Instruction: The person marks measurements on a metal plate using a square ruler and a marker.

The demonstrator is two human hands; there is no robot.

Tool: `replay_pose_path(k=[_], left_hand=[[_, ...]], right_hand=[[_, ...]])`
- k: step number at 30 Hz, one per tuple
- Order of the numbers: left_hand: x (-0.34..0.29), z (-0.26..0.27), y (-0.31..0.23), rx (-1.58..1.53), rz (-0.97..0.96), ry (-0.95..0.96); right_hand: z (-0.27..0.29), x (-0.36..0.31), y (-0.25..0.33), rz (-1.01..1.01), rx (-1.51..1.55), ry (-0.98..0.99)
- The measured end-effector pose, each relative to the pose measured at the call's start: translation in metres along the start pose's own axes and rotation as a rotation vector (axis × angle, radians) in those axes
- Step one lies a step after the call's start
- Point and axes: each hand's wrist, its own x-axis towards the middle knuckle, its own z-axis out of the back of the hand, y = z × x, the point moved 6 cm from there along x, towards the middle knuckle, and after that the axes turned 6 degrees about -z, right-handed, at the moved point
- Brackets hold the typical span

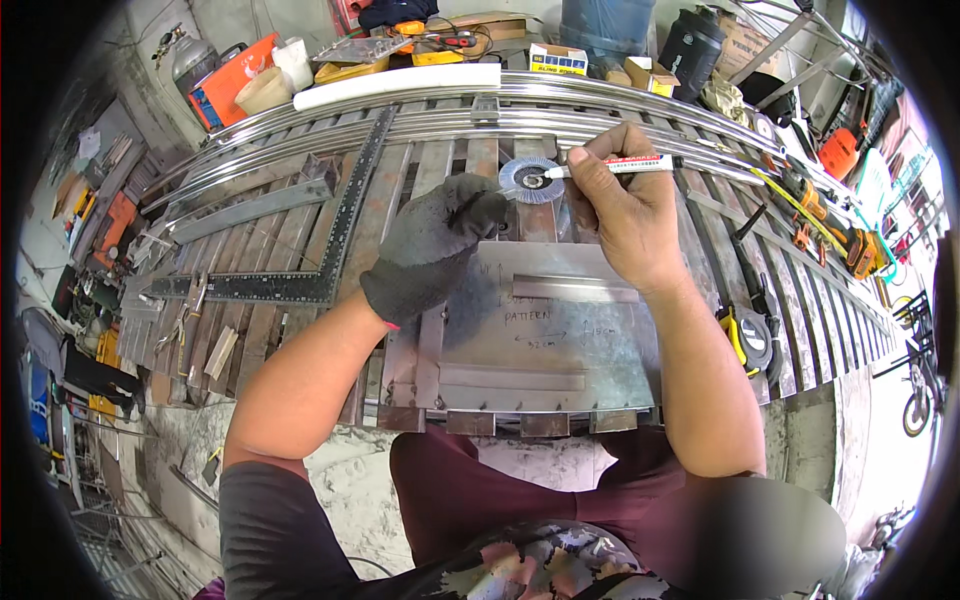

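White marker [630,165] I grip in my right hand [636,215] beyond the metal plate's [615,350] far edge; left hand's [430,240] grip I cannot tell.

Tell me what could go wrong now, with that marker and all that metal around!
The right hand wears no glove, so an edge of the metal plate below might scratch it. If the marker slips from that hand's grip, it could perhaps drop into a gap in the slatted bench. The tape measure sits close to the right forearm, so a swing of that arm might knock it.
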Motion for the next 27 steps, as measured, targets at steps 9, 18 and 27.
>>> replay_pose_path(k=[9, 18, 27], left_hand=[[-0.002, 0.0, -0.009, -0.003, 0.015, 0.022], [-0.004, -0.002, -0.019, 0.097, -0.047, -0.03], [-0.003, 0.006, -0.031, 0.142, -0.019, -0.037]], right_hand=[[-0.005, 0.0, -0.014, -0.141, -0.172, 0.044], [-0.005, -0.002, -0.032, -0.237, -0.083, 0.069], [-0.015, -0.007, -0.031, -0.353, -0.034, 0.107]])
